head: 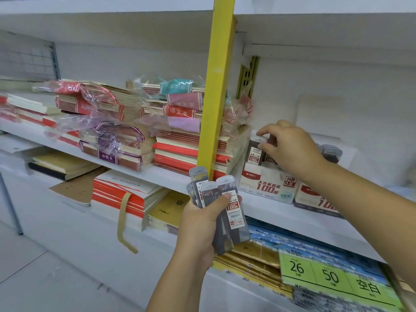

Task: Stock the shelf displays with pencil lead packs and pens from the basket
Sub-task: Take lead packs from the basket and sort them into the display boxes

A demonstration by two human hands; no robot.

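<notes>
Lead pack [255, 153] top btwn R hand [290, 149] fingers [262, 132], base in box [265, 185]

Open bay right of the yellow post [216, 86]; left bay crammed.
Above the display box [267, 188] the shelf [281, 212] is free up to the board overhead [315, 28]. The right hand [290, 147] reaches in from the front, pinching a standing pack [255, 152]. Notebook stacks [180, 145] crowd just beside the box's left side. A second box [315, 199] blocks the right; its slots are blurred, possibly full. The left hand [202, 224], gripping lead packs [225, 206], hangs before the post.
</notes>
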